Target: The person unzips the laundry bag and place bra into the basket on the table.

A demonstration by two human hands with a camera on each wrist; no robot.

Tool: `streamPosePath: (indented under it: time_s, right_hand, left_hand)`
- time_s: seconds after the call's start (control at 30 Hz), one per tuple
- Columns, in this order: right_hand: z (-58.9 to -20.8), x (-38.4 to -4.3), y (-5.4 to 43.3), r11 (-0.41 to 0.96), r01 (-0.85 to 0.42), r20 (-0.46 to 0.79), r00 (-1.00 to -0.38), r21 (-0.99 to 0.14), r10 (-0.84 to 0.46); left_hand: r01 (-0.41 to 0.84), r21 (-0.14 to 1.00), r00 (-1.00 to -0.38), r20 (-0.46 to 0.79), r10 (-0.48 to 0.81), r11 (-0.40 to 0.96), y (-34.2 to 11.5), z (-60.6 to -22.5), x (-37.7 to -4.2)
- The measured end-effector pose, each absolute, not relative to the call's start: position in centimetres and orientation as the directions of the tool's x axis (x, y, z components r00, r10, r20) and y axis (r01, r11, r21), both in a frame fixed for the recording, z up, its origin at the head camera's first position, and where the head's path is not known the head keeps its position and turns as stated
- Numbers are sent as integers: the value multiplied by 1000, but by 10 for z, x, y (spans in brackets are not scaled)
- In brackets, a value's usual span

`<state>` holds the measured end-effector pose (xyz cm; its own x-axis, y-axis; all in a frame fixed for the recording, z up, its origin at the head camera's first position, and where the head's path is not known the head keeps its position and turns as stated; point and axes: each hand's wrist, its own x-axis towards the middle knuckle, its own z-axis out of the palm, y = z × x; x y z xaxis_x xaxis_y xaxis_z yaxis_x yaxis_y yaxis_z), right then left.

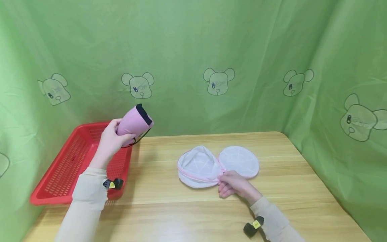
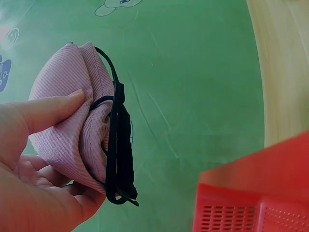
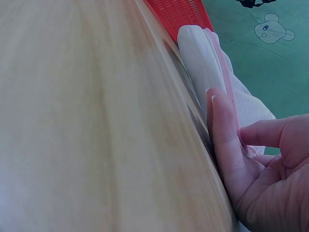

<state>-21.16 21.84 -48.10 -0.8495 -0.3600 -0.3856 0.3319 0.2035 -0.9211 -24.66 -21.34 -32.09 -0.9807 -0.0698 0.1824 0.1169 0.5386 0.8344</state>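
My left hand (image 1: 111, 139) holds a folded pink bra (image 1: 133, 123) with black straps up over the red basket. In the left wrist view the thumb lies across the ribbed pink cup of the bra (image 2: 63, 96), with the fingers curled beneath it; the black straps hang on the far side. On the table lies a round white mesh laundry bag (image 1: 198, 168) with pink zipper trim, its round lid (image 1: 239, 161) folded out to the right. My right hand (image 1: 234, 185) pinches the pink edge of the bag near where bag and lid meet. Inside the bag no item shows.
A red perforated plastic basket (image 1: 128, 161) stands at the left of the wooden table (image 1: 175, 215). Green curtain (image 1: 181, 40) with bear-head prints hangs behind the table and along both sides.
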Motion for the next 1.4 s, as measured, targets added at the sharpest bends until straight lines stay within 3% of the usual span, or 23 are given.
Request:
streamPosePath:
  time_s: [0.87,1.4]
  right_hand:
    - [-480,-212,216,203,327,-381,-847,-923,-370]
    - [-480,-211,217,209,335,-390,-848,-919,-358]
  left_hand:
    - [128,750,-962,253,-103,648,-252,-321,-246]
    - [104,768,-971,215,-102,632,-263,-336,-252]
